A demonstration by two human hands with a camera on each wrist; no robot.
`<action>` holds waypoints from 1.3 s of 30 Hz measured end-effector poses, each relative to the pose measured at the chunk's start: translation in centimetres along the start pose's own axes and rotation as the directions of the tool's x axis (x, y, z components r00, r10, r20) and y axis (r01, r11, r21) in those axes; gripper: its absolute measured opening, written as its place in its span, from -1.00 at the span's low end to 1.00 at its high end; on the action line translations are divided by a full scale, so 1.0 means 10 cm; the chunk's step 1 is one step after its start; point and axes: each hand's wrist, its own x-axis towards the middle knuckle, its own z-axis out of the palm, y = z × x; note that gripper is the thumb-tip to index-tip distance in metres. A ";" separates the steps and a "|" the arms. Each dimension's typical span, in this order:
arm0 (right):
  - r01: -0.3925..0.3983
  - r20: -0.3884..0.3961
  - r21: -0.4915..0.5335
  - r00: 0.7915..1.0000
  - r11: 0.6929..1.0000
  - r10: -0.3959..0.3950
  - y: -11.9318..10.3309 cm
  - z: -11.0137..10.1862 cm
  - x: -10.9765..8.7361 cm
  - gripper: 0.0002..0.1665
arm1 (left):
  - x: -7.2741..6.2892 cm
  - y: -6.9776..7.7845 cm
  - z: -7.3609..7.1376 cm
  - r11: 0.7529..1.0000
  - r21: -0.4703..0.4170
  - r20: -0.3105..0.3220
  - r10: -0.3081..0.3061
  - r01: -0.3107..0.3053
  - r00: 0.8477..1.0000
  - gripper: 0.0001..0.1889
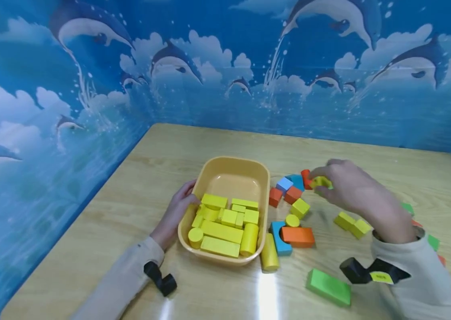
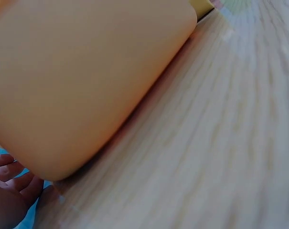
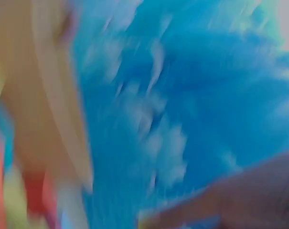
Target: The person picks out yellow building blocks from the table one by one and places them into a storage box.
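Head: yellow block (image 1: 321, 182) between right fingers (image 1: 323, 170)

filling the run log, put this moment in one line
left hand: holds tray | right hand: pinches yellow block | tray contents: yellow blocks | on table: loose mixed-colour blocks

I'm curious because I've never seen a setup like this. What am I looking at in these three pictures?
There's no robot here: a person works with two bare hands. The wide picture comes from a camera on the head, looking forward and down; the others come from wrist cameras.

On the wooden table sits a tan tub containing yellow blocks, with loose blocks of several colours to its right.

The left hand holds the tub's side; the right hand pinches a yellow block. The left-wrist picture mostly shows the tub's outside and table; the right-wrist one is blurred.
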 end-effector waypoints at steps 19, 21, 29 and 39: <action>0.377 -0.291 0.199 0.904 0.905 -0.313 -0.91 0.91 0.69 -0.68 | 0.02 -0.03 0.03 0.999 -0.035 0.006 0.011 -0.011 1.000 -0.29; 0.370 -0.290 0.193 0.906 0.909 -0.307 -0.92 0.92 0.69 -0.65 | 0.02 -0.01 0.03 1.000 -0.029 0.006 0.007 -0.007 1.000 -0.29; 0.340 -0.270 0.132 0.916 0.931 -0.296 -0.93 0.93 0.69 -0.64 | 0.03 -0.02 0.03 0.998 -0.054 0.008 0.014 -0.013 1.000 -0.29; 0.379 -0.162 -0.079 0.908 0.922 -0.387 -1.01 0.87 0.63 -0.76 | 0.03 -0.01 0.03 0.999 -0.048 0.006 0.023 -0.023 1.000 -0.29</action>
